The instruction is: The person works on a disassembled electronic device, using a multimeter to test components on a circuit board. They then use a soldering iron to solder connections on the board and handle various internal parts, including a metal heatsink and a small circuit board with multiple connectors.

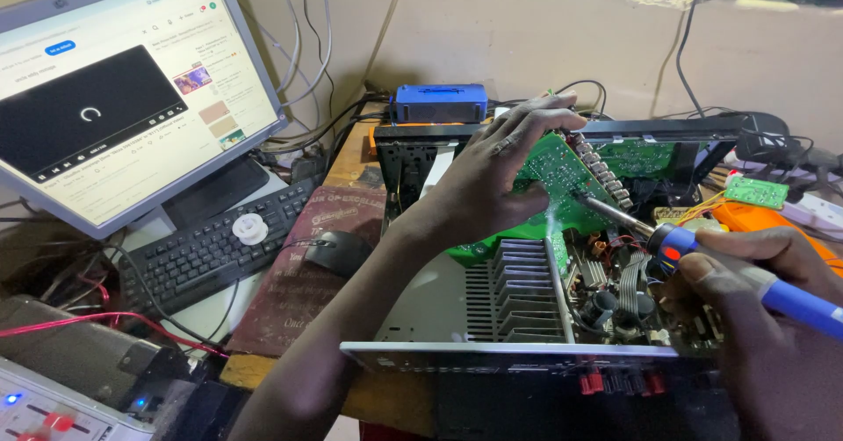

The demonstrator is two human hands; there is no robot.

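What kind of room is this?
Probably an electronics repair workbench: the right hand holds a soldering iron to a green circuit board in an opened amplifier, with wires around.

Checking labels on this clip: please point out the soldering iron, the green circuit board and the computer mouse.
soldering iron (795,305), head view, on its blue handle.
green circuit board (558,170), head view, on its bare solder side.
computer mouse (339,251), head view, on its black top.
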